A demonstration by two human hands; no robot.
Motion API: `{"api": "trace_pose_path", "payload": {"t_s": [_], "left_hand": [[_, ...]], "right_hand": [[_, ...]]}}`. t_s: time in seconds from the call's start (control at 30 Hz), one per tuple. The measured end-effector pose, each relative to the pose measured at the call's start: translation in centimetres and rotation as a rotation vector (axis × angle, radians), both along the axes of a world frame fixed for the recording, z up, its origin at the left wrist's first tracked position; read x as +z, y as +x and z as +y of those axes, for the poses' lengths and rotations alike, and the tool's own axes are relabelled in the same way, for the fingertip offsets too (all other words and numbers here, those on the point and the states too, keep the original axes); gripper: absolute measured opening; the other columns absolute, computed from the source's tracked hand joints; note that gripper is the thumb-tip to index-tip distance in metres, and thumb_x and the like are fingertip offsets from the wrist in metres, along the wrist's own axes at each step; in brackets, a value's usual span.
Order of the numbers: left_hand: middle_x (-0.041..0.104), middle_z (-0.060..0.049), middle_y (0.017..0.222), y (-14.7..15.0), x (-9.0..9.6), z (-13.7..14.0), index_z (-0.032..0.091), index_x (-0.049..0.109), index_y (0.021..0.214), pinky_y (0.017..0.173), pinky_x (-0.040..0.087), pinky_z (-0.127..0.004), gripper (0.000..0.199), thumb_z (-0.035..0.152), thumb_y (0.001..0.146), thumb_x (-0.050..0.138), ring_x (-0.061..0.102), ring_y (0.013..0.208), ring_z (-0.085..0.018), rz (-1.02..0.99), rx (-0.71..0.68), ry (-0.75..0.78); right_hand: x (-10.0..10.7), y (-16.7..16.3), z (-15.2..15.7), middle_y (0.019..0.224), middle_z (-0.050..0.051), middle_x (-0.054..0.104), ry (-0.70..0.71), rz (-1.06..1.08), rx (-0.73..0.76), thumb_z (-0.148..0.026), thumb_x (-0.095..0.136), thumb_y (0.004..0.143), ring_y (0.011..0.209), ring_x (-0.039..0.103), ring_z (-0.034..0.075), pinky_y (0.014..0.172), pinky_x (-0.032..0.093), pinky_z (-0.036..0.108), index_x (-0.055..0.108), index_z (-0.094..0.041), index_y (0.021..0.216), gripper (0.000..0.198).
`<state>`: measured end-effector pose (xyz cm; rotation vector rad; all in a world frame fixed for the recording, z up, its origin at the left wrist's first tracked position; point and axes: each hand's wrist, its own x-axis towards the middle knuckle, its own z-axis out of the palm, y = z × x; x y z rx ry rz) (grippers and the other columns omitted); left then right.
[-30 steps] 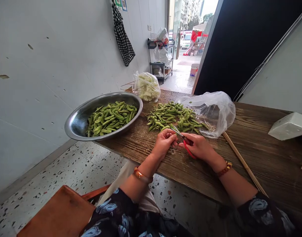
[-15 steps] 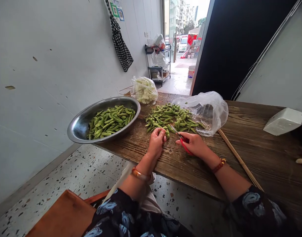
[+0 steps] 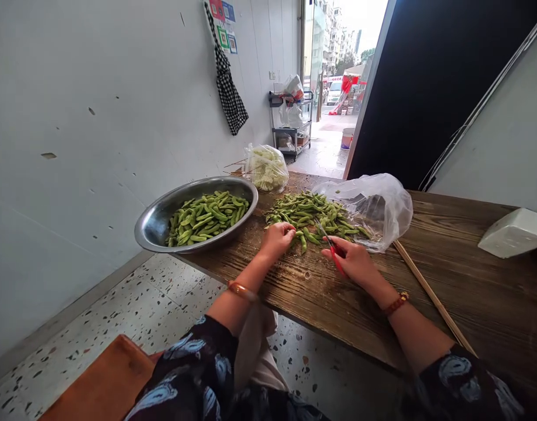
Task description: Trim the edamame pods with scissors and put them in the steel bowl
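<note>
My left hand (image 3: 277,241) is at the near edge of a pile of green soybean pods (image 3: 310,207) on the wooden table, its fingers pinched together. What they hold, if anything, is hidden. Loose pods lie just beside the fingertips. In my right hand (image 3: 351,260) is a pair of red-handled scissors (image 3: 337,257), blades pointing away toward the pile. To the left, a wide metal basin (image 3: 152,229) holds many more pods (image 3: 209,216).
Behind the pile stands a clear bag of pale green vegetable (image 3: 266,168). A crumpled plastic bag (image 3: 393,207) lies to the right, near thin wooden sticks (image 3: 430,292). A white block-shaped package (image 3: 514,233) sits farther right. Scraps dot the wooden table (image 3: 312,292).
The view has swung slightly left and up. My left hand has moved left and a little away from me, toward the basin side. My right hand keeps the scissors near the pile.
</note>
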<state>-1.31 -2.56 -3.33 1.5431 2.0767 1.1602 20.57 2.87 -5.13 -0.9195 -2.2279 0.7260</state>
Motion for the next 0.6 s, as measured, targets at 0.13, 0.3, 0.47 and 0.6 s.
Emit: {"api": "trace_pose_path", "payload": {"t_s": [0.13,0.3,0.47,0.6], "left_hand": [[0.064,-0.008,0.096,0.3,-0.3,0.8,0.019,0.070,0.086,0.071,0.041,-0.027,0.013,0.026,0.079,0.061,0.057,0.082,-0.018,0.412,0.007,-0.163],[0.056,-0.001,0.070,0.8,-0.8,1.0,0.017,0.066,0.071,0.062,0.038,-0.023,0.003,0.018,0.070,0.069,0.049,0.065,-0.012,0.015,-0.016,0.065],[0.049,0.004,0.064,3.4,-1.1,-0.8,0.015,0.058,0.076,0.048,0.031,-0.019,0.024,0.033,0.069,0.073,0.040,0.049,-0.006,-0.769,-0.179,0.130],[0.052,0.002,0.069,5.2,-1.4,-2.2,0.014,0.063,0.082,0.048,0.032,-0.018,0.023,0.030,0.069,0.072,0.043,0.052,-0.005,-0.806,-0.248,0.109]], "right_hand": [[-0.4,-0.1,0.3,0.072,0.004,0.068,0.011,-0.001,-0.014,-0.054,0.057,0.082,0.062,0.058,0.017,0.061,0.045,0.027,0.067,-0.014,0.116,0.053],[-0.3,0.0,0.4,0.074,0.005,0.068,0.019,-0.010,-0.001,-0.053,0.057,0.083,0.063,0.058,0.017,0.063,0.046,0.029,0.066,-0.014,0.117,0.053],[-0.1,0.1,0.0,0.079,0.004,0.065,0.069,-0.037,0.082,-0.046,0.061,0.082,0.066,0.057,0.017,0.064,0.047,0.030,0.062,-0.017,0.120,0.048],[-0.1,0.0,-0.4,0.082,0.004,0.063,0.092,-0.073,0.181,-0.043,0.062,0.082,0.068,0.056,0.017,0.065,0.048,0.029,0.059,-0.016,0.123,0.049]]}}
